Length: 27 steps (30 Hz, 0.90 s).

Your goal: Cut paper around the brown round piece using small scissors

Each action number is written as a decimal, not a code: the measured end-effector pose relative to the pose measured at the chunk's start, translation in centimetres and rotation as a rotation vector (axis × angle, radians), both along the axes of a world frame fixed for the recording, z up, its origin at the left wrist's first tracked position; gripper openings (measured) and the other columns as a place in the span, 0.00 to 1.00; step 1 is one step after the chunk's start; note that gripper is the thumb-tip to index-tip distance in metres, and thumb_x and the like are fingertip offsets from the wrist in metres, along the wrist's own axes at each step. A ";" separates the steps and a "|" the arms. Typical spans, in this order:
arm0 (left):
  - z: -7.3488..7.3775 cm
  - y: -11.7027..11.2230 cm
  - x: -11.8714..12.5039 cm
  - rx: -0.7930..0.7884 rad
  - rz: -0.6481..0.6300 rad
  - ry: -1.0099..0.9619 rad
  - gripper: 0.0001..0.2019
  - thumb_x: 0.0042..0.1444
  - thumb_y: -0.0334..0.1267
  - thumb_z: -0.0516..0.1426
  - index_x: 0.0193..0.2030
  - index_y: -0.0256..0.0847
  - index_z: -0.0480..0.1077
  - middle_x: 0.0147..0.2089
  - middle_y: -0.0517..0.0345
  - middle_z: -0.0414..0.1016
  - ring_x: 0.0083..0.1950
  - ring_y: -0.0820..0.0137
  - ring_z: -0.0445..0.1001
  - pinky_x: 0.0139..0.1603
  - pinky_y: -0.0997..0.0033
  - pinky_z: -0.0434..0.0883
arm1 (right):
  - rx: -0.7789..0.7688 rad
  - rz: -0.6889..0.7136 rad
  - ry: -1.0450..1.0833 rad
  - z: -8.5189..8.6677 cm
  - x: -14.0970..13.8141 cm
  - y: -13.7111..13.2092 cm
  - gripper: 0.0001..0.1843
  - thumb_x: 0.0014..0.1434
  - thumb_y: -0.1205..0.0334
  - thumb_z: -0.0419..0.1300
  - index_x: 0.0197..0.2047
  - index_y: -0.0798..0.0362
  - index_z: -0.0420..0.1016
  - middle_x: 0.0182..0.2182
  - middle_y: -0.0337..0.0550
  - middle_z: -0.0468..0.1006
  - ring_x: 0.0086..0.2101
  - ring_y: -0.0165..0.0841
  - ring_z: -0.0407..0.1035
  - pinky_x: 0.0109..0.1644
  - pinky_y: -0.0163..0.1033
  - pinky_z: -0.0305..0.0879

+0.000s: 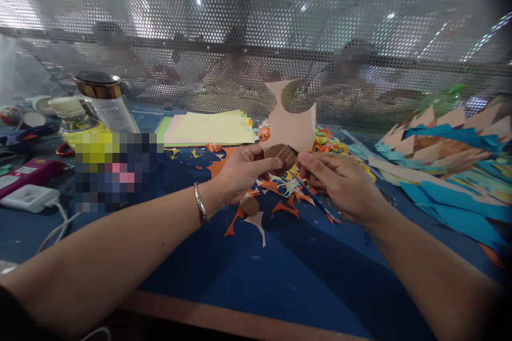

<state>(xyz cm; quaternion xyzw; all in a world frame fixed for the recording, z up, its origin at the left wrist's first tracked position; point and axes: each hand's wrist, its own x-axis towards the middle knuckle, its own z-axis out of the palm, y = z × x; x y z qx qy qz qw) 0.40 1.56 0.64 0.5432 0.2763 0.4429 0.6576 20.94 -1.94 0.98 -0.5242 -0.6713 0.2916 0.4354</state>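
Note:
My left hand (246,170) is closed, its thumb pressing a round brown cardboard disc (281,158) against a sheet of pale pink paper (291,125). Rounded pieces have been cut out of the sheet's upper edge. Close to the disc's right edge is my right hand (336,178), its thumb and fingers pinched together. A dark thin tip shows between those fingers and the disc, but its kind cannot be made out. Below the hands lie a second brown disc (249,205), a curved pink offcut (258,226) and orange paper scraps (286,209).
A stack of coloured paper (212,128) lies behind my left hand. Pink and blue cut paper (452,192) fills the right side. A bottle of yellow liquid (82,125), a glass flask (110,109) and a white charger (30,198) stand left. A perforated metal screen (256,16) rises behind.

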 end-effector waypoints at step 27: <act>0.1 0.7 -0.2 0.089 -0.060 0.080 0.09 0.45 0.38 0.65 0.33 0.37 0.76 0.31 0.61 0.75 0.30 0.77 0.67 0.35 0.69 0.62 | 0.061 0.025 -0.201 1.0 0.2 -0.1 0.34 0.62 0.27 0.56 0.27 0.51 0.75 0.20 0.38 0.66 0.21 0.28 0.56 0.23 0.37 0.51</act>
